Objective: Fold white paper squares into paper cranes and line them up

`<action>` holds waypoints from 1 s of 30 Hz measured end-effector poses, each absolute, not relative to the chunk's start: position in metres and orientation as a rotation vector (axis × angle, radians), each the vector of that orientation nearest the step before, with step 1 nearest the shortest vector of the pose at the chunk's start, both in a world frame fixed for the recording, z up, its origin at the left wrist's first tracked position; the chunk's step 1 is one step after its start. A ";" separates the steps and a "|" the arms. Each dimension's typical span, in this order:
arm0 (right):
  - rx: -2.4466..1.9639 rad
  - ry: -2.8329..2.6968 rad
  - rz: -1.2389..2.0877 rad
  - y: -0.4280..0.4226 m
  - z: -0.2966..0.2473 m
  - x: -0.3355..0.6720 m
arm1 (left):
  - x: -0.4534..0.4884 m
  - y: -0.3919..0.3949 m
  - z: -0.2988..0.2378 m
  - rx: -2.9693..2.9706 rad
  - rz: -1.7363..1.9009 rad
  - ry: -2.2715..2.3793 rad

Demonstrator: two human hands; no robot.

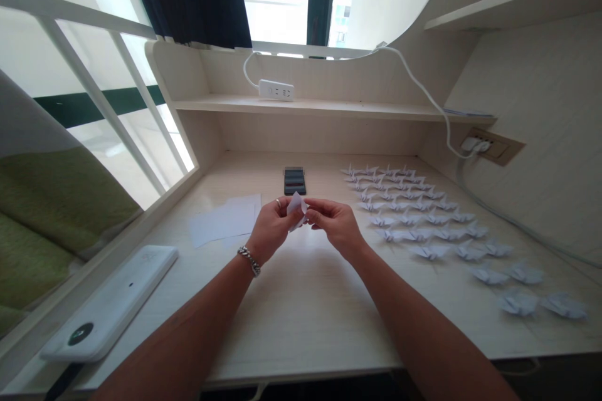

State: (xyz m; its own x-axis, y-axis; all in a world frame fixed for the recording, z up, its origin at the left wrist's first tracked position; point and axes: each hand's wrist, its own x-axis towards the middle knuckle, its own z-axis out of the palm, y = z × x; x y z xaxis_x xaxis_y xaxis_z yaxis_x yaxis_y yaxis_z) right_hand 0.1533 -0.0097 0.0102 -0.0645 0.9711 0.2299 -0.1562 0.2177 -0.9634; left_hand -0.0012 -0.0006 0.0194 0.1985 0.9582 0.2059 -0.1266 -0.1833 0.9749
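Note:
Above the middle of the desk, a small piece of folded white paper is held between both hands. My left hand, with a ring and a chain bracelet, pinches it from the left. The fingertips of my right hand close on its right edge. Part of the paper is hidden behind the fingers. On the right of the desk stand several rows of folded paper cranes. Flat white paper sheets lie left of my left hand, overlapping one another.
A dark phone-like device lies just beyond the hands. A long white device with a dark cable rests at the left edge. On the back shelf sits a white power strip. A cable runs to the wall socket at right.

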 end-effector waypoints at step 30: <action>-0.982 -1.339 0.780 -0.014 0.008 0.150 | 0.003 -0.006 0.021 1.493 1.285 0.919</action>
